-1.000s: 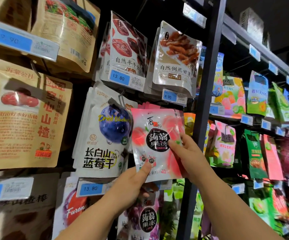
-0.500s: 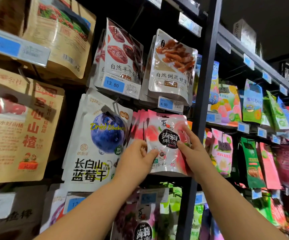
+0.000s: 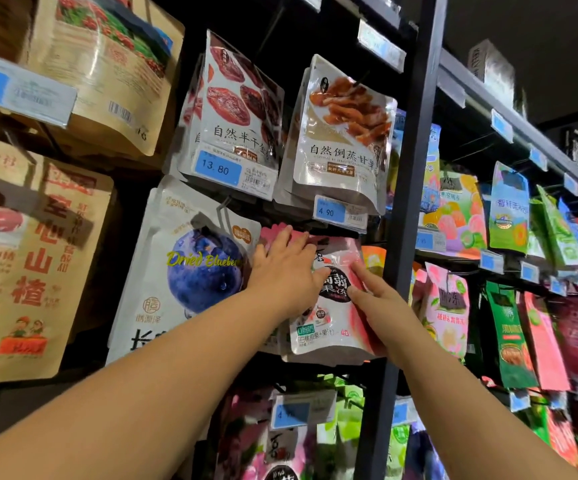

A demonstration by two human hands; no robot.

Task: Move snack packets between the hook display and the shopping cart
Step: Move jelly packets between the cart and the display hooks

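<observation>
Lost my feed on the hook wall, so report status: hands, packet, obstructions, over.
Left hand flat, fingers on the hung pink packets. Right hand grips front pink jelly packet by right edge. 4.90 price tag hangs close above.

A pink snack packet (black round label, white bottom) hangs upright against the hook display, fronting more pink packets

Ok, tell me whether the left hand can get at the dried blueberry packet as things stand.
Probably yes. The left hand rests on the pink packets right beside the blueberry packet, and nothing stands between them.
</observation>
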